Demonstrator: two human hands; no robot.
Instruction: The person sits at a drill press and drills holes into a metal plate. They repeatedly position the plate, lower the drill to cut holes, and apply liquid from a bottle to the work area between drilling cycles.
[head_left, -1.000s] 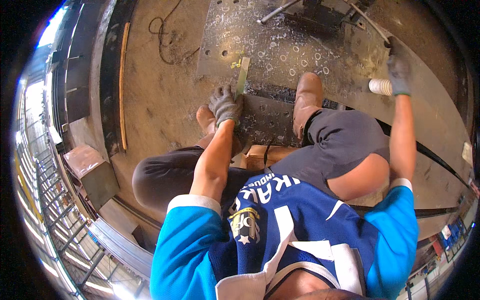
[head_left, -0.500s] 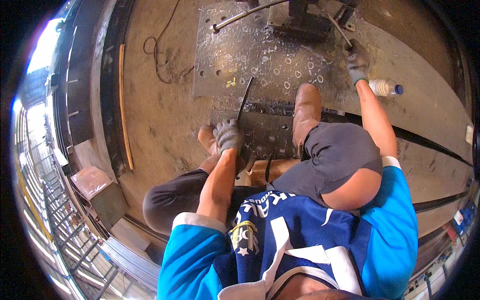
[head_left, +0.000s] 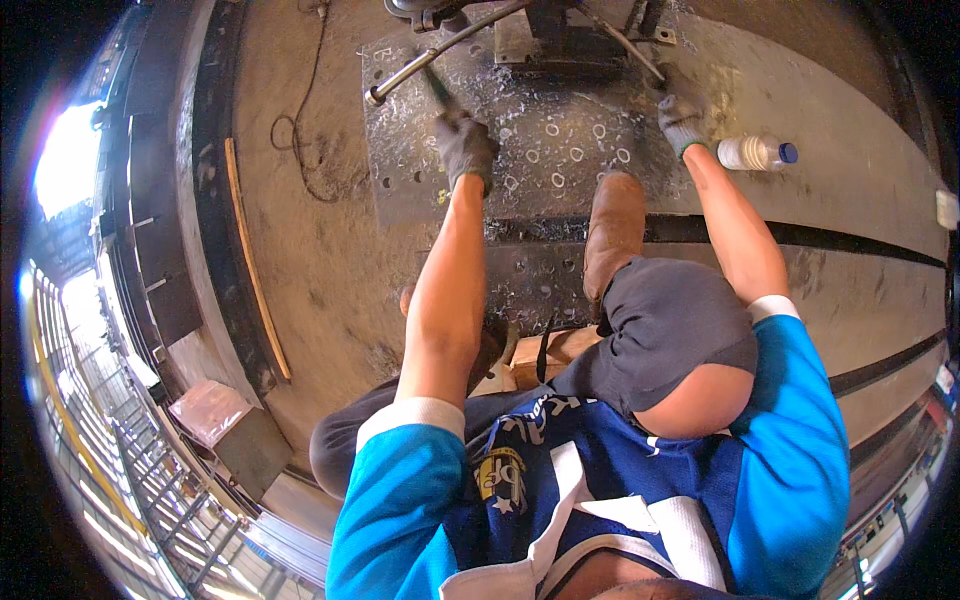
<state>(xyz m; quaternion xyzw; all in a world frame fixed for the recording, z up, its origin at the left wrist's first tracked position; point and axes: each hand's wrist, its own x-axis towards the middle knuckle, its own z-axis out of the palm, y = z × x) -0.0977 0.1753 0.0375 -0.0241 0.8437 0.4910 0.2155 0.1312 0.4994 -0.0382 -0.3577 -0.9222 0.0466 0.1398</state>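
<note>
In my gloved left hand [head_left: 466, 150] is a thin dark rod [head_left: 437, 88], blurred by motion. Its far end points up beside a shiny metal lever [head_left: 405, 75] of the dark machine [head_left: 560, 45] at the top. My gloved right hand [head_left: 683, 122] is closed at the lower end of a second machine lever [head_left: 622, 44]; the fingertips are partly blurred. Under the machine lies a dark steel plate [head_left: 400, 170] with holes, chalk circles and scattered metal shavings.
A clear bottle with a blue cap [head_left: 757, 153] lies right of my right hand. My brown boot [head_left: 615, 215] stands at the plate's near edge. A cable [head_left: 295, 130] curls on the floor at left, beside a long wooden strip [head_left: 250, 260]. A box [head_left: 225, 425] sits lower left.
My left hand has swung forward with the rod, from beside my boot to over the plate near the lever. My right hand and its lever have shifted slightly left.
</note>
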